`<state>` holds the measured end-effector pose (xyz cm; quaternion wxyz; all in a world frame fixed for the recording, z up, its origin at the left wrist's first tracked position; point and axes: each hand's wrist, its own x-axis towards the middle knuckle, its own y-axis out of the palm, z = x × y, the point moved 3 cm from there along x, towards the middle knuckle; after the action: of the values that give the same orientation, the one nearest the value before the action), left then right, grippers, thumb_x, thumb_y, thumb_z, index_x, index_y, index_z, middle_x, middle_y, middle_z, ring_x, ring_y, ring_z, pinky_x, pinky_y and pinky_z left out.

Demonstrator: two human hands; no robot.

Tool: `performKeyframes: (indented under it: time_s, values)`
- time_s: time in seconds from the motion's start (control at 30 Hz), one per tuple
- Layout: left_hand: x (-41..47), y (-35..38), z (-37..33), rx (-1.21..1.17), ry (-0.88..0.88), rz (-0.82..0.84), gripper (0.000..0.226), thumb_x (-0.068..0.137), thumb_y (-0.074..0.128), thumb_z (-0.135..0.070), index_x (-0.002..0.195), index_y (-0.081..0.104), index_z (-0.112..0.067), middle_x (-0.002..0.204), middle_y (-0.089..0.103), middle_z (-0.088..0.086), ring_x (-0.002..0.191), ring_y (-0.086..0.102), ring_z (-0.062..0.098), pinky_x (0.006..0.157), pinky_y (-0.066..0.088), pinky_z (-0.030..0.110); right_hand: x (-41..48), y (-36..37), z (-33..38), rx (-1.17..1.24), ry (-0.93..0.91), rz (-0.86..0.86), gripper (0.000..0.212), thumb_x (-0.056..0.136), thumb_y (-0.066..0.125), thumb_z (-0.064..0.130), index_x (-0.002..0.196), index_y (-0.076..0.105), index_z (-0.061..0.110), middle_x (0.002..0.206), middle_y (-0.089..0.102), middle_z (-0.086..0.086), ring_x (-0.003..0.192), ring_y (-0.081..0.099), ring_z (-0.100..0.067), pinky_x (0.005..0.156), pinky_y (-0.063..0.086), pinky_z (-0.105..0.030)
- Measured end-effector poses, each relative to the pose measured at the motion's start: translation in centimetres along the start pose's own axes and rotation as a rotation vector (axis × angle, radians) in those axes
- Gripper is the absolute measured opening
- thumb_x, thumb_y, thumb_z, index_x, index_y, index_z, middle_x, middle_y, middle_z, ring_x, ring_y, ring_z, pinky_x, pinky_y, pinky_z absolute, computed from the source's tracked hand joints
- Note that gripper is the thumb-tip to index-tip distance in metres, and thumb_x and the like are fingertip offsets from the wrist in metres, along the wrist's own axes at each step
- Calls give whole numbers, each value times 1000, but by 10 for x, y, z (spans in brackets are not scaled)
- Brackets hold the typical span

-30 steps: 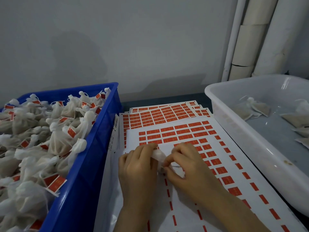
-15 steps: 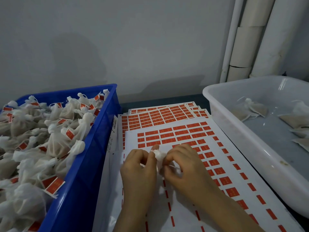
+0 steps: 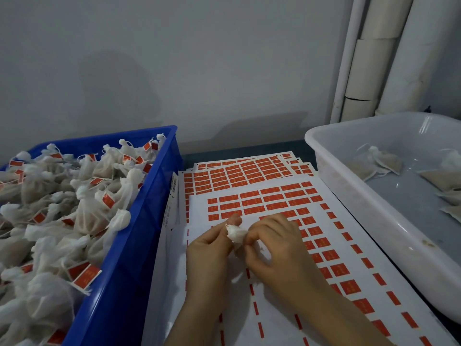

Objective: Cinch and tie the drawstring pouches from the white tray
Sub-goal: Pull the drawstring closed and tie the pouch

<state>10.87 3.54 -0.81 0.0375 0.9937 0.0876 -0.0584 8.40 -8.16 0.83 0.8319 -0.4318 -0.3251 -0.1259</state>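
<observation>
Left of the label sheet [image 3: 252, 203], a blue crate [image 3: 139, 245] is brimming with tied, red-tagged pouches [image 3: 87, 216]. Over the sheet, the left hand [image 3: 209, 255] is pinching a small crumpled white pouch [image 3: 235, 233] with its gathered top poking up. The right hand [image 3: 277, 248] is pressing its grip onto the pouch's other side. Right of the sheet, the white tray [image 3: 349, 193] is holding a few flat pouches [image 3: 379, 162], its wall lying just beside the sheet's edge.

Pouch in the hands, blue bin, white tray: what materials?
Pouch: thin white fabric, probably gauze or nonwoven; it crumples softly, matte. Blue bin: rigid moulded plastic, slight sheen on its wall. White tray: glossy, semi-translucent plastic; bright glare streaks on its inner wall.
</observation>
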Motion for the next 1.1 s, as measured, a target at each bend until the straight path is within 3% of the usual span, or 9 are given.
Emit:
performKeyframes:
  time_s: [0.17, 0.33, 0.47, 0.6, 0.7, 0.83, 0.9, 0.97, 1.1]
  values:
    - [-4, 4, -5, -4, 19, 137, 27, 87, 56, -30, 74, 74, -46, 86, 74, -10, 94, 67, 19, 83, 54, 31, -1, -4, -2, 145, 135, -48, 17, 74, 64, 28, 85, 66, 16, 85, 68, 2, 74, 56, -8, 76, 42, -13]
    - [-2, 4, -4, -3, -20, 159, 22, 84, 56, -33, 73, 74, -32, 82, 74, -10, 89, 69, 19, 70, 52, 23, 0, -8, -1, 175, 150, -16, 18, 79, 59, 29, 88, 65, 14, 86, 70, 2, 71, 59, -7, 71, 37, -5]
    - [-2, 3, -3, 84, -6, 149, 29, 69, 50, -47, 74, 70, -27, 70, 72, -10, 78, 68, 17, 68, 51, 21, 6, -18, 1, 156, 108, -20, 23, 79, 54, 29, 83, 67, 10, 75, 71, 0, 55, 62, -9, 54, 26, 8]
    - [-3, 5, -5, 176, 24, 176, 28, 69, 50, -49, 67, 67, -27, 61, 68, -11, 66, 66, 11, 58, 47, 11, 8, -20, 0, 76, 35, -62, 16, 67, 65, 16, 75, 68, 3, 66, 69, -4, 48, 64, -17, 55, 29, 7]
    - [-3, 5, -3, 198, 24, 222, 24, 88, 56, -29, 67, 68, -29, 61, 69, -13, 62, 66, 3, 51, 46, 6, 7, -19, 1, 65, 5, -86, 29, 84, 55, 26, 74, 69, 2, 65, 69, -5, 50, 64, -13, 60, 41, -1]
    - [-5, 7, -7, 143, 39, 303, 16, 80, 64, -26, 69, 74, -32, 75, 73, -12, 75, 67, 1, 55, 48, 7, 9, -22, -2, 61, 60, -29, 19, 64, 67, 15, 78, 69, 2, 68, 70, -6, 52, 65, -17, 60, 32, 4]
    - [-7, 9, -10, 108, 38, 346, 10, 72, 66, -33, 71, 75, -32, 80, 74, -12, 79, 66, -1, 55, 48, 7, 9, -23, -5, 91, 97, -10, 18, 67, 70, 12, 82, 69, 3, 72, 71, -6, 51, 61, -11, 51, 20, 10]
    - [-9, 10, -10, 113, 26, 385, 7, 73, 69, -30, 74, 75, -32, 81, 74, -13, 79, 66, -2, 54, 47, 5, 8, -21, -7, 152, 125, -13, 19, 72, 70, 12, 89, 69, 4, 79, 71, -6, 56, 51, 4, 47, 20, 11]
    - [-9, 10, -8, 199, 23, 376, 30, 88, 63, -14, 68, 73, -35, 77, 73, -16, 75, 66, -2, 54, 46, 5, 6, -16, -11, 253, 181, -18, 27, 77, 59, 25, 96, 68, 8, 86, 70, -1, 63, 44, 14, 65, 26, 14]
